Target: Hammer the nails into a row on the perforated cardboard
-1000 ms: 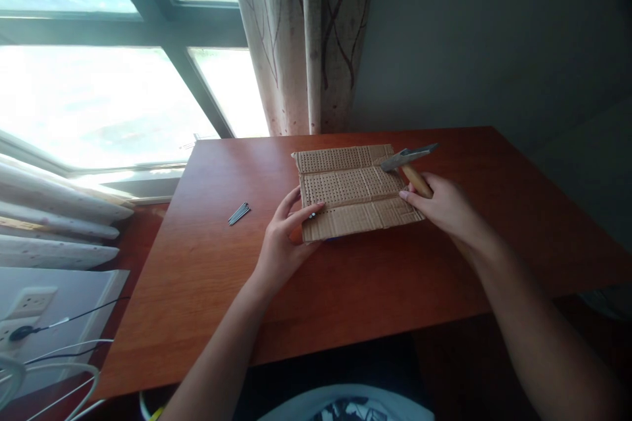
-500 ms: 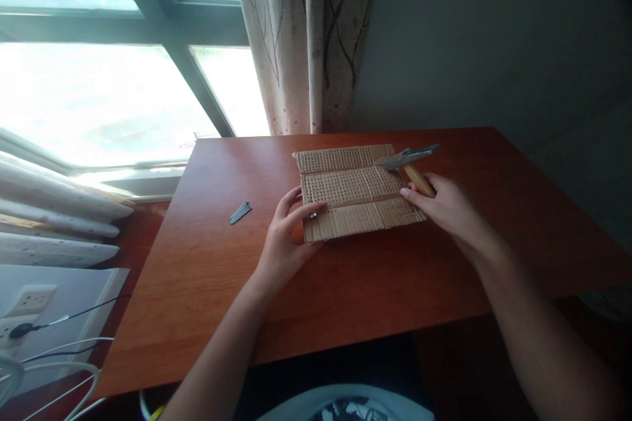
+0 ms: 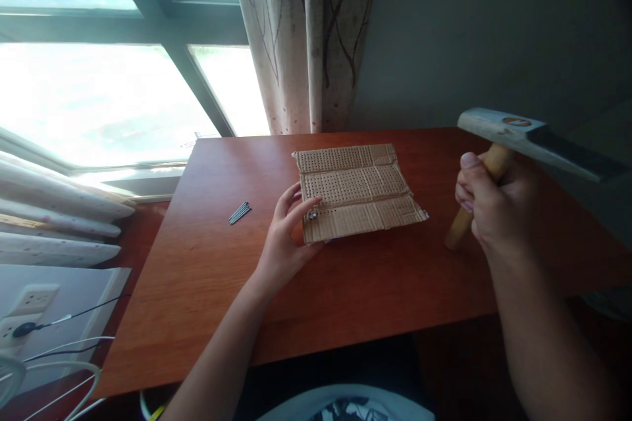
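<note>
Your right hand [image 3: 494,210] has pulled off the sheet's right edge and swung up and out to the right, taking the hammer [image 3: 508,135] with it, while your left hand [image 3: 284,230] and everything on the table [image 3: 207,289] look pretty much where they were half a second ago. Right fist is wrapped tight around the wooden handle, thumb up near the head, with the butt end poking out below; choking up like that probably gives you more control than power. Head's well clear of the cardboard sheet [image 3: 363,191] now, which sits roughly mid-table, left of the hammer. Your left hand is closed on its left edge, one finger laid over the top face and the rest tucked around the side, I'd guess to stop it skating about. Can't tell whether the sheet lies flat or sits on something, though there's a sliver of blue under its near edge. Couple of small shiny heads [image 3: 313,215] show right by that finger, so watch your knuckles, seriously. Loose nails [image 3: 239,212] are bunched farther left, near enough for your left hand yet out of the way.
</note>
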### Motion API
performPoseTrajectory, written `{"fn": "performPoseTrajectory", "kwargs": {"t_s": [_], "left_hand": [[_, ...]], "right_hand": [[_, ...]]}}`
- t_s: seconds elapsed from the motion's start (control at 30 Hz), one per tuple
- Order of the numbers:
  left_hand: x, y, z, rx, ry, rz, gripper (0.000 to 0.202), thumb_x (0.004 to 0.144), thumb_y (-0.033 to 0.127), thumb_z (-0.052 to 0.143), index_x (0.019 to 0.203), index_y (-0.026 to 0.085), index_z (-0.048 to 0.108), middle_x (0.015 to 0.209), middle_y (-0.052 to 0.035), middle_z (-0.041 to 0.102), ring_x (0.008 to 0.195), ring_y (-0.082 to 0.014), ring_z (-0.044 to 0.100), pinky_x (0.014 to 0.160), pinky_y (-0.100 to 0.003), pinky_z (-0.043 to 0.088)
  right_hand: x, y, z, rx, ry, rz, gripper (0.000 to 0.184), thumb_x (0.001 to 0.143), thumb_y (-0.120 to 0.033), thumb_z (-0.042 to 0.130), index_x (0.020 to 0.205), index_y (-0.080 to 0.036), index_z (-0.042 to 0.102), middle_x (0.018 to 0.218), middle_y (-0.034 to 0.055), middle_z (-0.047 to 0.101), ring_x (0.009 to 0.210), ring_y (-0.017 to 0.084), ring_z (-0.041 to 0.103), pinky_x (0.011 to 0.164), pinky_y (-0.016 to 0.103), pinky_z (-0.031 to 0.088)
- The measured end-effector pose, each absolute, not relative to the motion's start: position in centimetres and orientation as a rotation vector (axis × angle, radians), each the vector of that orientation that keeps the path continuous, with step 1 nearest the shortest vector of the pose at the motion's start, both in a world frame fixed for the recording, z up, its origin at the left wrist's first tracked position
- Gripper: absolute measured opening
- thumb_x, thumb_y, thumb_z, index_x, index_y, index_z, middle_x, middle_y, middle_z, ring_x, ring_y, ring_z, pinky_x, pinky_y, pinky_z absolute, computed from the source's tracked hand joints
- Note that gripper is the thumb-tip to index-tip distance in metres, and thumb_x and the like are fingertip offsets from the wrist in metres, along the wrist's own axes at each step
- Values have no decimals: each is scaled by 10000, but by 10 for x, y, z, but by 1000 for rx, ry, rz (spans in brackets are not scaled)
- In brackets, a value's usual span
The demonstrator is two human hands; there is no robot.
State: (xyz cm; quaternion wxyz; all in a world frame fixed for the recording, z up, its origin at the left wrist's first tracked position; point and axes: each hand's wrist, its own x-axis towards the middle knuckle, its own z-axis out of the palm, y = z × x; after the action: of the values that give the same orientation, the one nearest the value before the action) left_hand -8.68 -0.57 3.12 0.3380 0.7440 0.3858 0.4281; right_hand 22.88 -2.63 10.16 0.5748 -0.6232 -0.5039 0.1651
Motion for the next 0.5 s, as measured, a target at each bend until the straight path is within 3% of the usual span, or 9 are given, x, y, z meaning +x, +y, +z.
{"fn": "performPoseTrajectory", "kwargs": {"t_s": [0.1, 0.23, 0.37, 0.43, 0.5], "left_hand": [[-87, -6, 32, 1957, 1026, 1093, 746, 760, 260, 829, 1435, 334, 520, 1600, -94, 327, 1472, -330, 374, 1212, -511, 368], [-94, -11, 36, 1946, 1073, 993, 918, 782, 240, 792, 1554, 384, 317, 1668, -87, 210, 1534, -332, 261, 1170, -488, 422], [-118, -18, 38, 1940, 1168, 932, 860, 853, 236, 677, 1581, 386, 245, 1684, -73, 194, 1547, -312, 239, 1143, -462, 452], [-135, -17, 40, 1929, 1294, 963, 730, 882, 280, 637, 1546, 345, 340, 1644, -87, 294, 1497, -297, 347, 1092, -422, 500], [-153, -13, 43, 1942, 1497, 955, 567, 887, 331, 624, 1438, 276, 500, 1506, -104, 487, 1311, -272, 560, 983, -372, 558]], "right_hand": [[222, -25, 105, -1181, -1067, 397, 433, 817, -415, 769, 630, -217, 432, 486, -91, 375, 347, 44, 304, 332, 227, 210], [219, -25, 107, -1095, -1049, 399, 474, 831, -419, 764, 597, -214, 406, 462, -98, 343, 333, 46, 292, 318, 229, 188], [221, -26, 107, -1029, -1036, 363, 533, 877, -463, 707, 563, -218, 353, 465, -92, 306, 331, 58, 280, 321, 250, 178], [223, -27, 107, -1006, -1058, 362, 533, 873, -476, 709, 556, -217, 367, 467, -88, 315, 352, 71, 326, 345, 258, 235], [227, -29, 107, -992, -1080, 375, 519, 859, -462, 724, 544, -210, 397, 470, -77, 346, 394, 84, 382, 387, 263, 306]]}}
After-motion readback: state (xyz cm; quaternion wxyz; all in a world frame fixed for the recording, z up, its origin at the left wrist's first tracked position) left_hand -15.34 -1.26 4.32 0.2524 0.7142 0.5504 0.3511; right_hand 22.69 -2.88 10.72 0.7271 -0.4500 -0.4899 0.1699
